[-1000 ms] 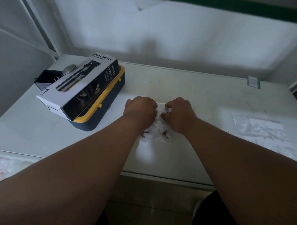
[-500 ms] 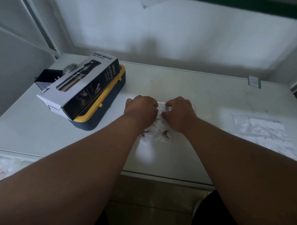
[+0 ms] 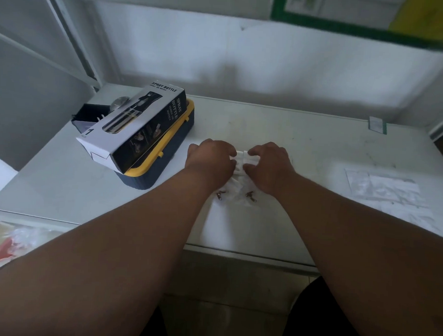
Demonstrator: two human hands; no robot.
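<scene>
We've got a wide white worktop [image 3: 305,136], matte and a bit scuffed. On its left, a black-and-white cardboard spray bottle box [image 3: 138,128] lies slanted on top of a navy plastic case with a yellow rim [image 3: 164,162]. Off to the right are some flat, crinkly clear plastic sheets [image 3: 387,190].

In the middle, our left hand [image 3: 210,159] and right hand [image 3: 268,164] both pinch the top edge of a small clear plastic bag [image 3: 241,159] lying on the worktop, fingers curled on it. We reckon we're working its mouth, opening or sealing, hard to say. Two small brownish metal clips [image 3: 220,194] sit at its near end. The next move probably needs a gentle, even pull so the thin film doesn't tear.
</scene>
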